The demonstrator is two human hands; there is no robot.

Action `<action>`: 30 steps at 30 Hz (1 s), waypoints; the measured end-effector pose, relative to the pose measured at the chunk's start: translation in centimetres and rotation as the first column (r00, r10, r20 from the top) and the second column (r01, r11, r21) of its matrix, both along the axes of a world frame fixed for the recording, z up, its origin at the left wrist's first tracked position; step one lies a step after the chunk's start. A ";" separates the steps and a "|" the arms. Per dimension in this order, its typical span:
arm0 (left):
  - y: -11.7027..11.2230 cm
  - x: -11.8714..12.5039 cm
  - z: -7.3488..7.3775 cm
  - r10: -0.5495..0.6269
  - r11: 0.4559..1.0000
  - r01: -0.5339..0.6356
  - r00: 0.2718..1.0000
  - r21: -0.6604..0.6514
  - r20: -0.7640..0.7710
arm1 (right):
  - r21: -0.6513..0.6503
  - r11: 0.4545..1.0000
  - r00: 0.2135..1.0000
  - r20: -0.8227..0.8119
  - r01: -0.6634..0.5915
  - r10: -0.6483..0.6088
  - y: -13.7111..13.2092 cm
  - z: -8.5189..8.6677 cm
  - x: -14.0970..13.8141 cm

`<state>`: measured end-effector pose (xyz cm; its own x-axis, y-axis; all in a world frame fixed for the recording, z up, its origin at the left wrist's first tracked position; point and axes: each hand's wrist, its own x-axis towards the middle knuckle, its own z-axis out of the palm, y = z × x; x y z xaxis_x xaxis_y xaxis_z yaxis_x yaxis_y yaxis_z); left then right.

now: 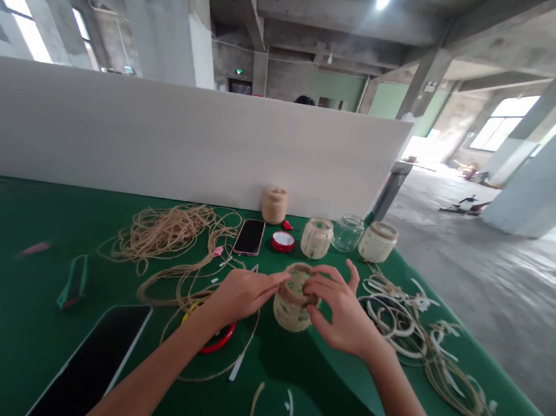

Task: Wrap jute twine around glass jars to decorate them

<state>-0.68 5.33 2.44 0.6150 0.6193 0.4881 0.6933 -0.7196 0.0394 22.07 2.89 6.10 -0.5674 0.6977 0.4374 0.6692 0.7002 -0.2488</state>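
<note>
A glass jar (292, 317) wrapped in pale material, with a band of twine round its neck, stands on the green table in front of me. My left hand (245, 292) presses its fingertips together against the left side of the twine-bound rim. From the right, my right hand (340, 306) grips the same rim, some fingers over the mouth and the thumb low on the outside. Under my left wrist lie scissors (218, 346) with red and yellow handles, partly hidden by the arm. A strand of twine loops beside them.
Loose twine (169, 231) is heaped at the left, near a phone (250, 237) and a twine spool (275, 206). Behind stand a wrapped jar (317, 238), a bare jar (348, 234) and another wrapped jar (377, 243). A tablet (93, 361) lies front left; white rings and cords (395, 323) lie right.
</note>
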 end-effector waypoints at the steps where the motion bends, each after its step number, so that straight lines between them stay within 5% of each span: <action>1: 0.0 0.1 -0.1 0.001 1.000 -0.001 1.000 0.002 0.009 | 0.011 1.000 1.000 -0.015 0.004 -0.004 -0.1 0.0 -0.1; 15: -2.4 1.9 1.7 -0.035 0.983 0.029 0.999 -0.179 -0.028 | -0.014 0.999 1.000 0.009 -0.030 0.030 0.1 -0.7 -0.5; 30: -1.0 -0.6 1.5 0.015 0.993 -0.014 1.000 -0.120 0.000 | -0.025 0.997 0.997 -0.015 -0.072 0.072 0.2 -0.5 -0.3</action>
<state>-1.28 4.36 3.97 0.6051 0.6821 0.4107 0.7036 -0.6995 0.1252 21.82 3.10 5.65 -0.6105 0.6663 0.4282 0.6135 0.7397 -0.2764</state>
